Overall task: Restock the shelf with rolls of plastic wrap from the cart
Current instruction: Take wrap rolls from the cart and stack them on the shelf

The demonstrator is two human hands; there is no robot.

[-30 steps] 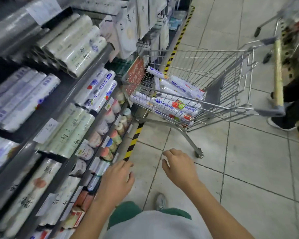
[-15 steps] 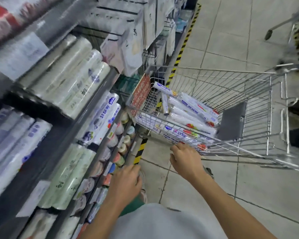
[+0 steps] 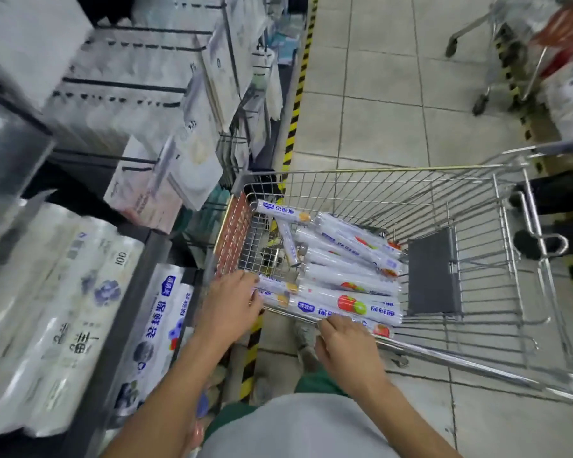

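Your fingers (image 3: 245, 285) on the left hand (image 3: 227, 309) lie spread on the near white plastic-wrap rolls (image 3: 338, 304); the right hand (image 3: 344, 342) rests open at the silver wire cart (image 3: 477, 206) rim, gripping nothing. The rolls lie heaped in the cart. Close around one roll's middle, lift clear of the wire, then carry it to the dark shelf (image 3: 126, 312).

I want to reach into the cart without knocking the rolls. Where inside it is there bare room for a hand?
Bare wire floor shows at the cart's front left, between the red panel and the pile of rolls. The stretch beyond the grey flap is also free. The near side is crowded: stacked rolls, with the left hand and right hand already there.
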